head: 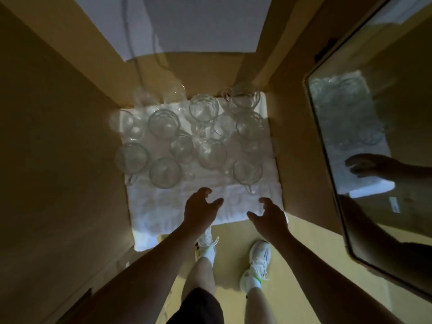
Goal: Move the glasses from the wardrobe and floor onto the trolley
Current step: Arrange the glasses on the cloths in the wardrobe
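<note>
Head view, looking down. At 6 o'clock, two white sneakers [256,263] stand on the yellow floor [233,232]. Just above, both forearms reach forward: the left hand [201,208] and right hand [268,216] hover over the near edge of a white towel [163,211], fingers loosely curled and spread, holding nothing. Toward 12 o'clock, clear glasses [211,154] stand clustered on the towel, some with handles. At 3 o'clock, a mirror [374,136] reflects a hand.
</note>
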The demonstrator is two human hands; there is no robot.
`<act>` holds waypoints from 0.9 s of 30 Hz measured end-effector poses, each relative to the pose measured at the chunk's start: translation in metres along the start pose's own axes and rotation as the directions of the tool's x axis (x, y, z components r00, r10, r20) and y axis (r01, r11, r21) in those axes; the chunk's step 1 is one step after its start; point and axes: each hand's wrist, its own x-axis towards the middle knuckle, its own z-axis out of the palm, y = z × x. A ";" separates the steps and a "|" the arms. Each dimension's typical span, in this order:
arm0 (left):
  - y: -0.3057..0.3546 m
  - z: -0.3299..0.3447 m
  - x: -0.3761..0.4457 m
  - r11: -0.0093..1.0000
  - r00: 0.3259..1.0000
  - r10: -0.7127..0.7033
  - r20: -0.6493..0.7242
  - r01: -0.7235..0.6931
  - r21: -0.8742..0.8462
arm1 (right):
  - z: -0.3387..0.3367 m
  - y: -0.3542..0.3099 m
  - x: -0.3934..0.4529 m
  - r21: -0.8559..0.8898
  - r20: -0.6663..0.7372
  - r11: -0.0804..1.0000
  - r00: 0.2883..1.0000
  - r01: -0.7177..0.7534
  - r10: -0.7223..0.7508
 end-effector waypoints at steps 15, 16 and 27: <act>0.036 0.045 0.078 0.793 0.975 -0.164 0.150 0.221 -0.568 | 0.009 -0.011 0.073 0.689 0.193 0.691 0.975 -0.217 0.114; 0.035 0.045 0.079 0.753 0.971 -0.172 0.169 0.240 -0.612 | 0.009 -0.011 0.073 0.701 0.209 0.676 0.972 -0.226 0.108; 0.020 0.028 0.047 0.668 0.963 -0.220 0.158 0.267 -0.695 | 0.012 0.006 0.051 0.694 0.248 0.669 0.961 -0.267 0.126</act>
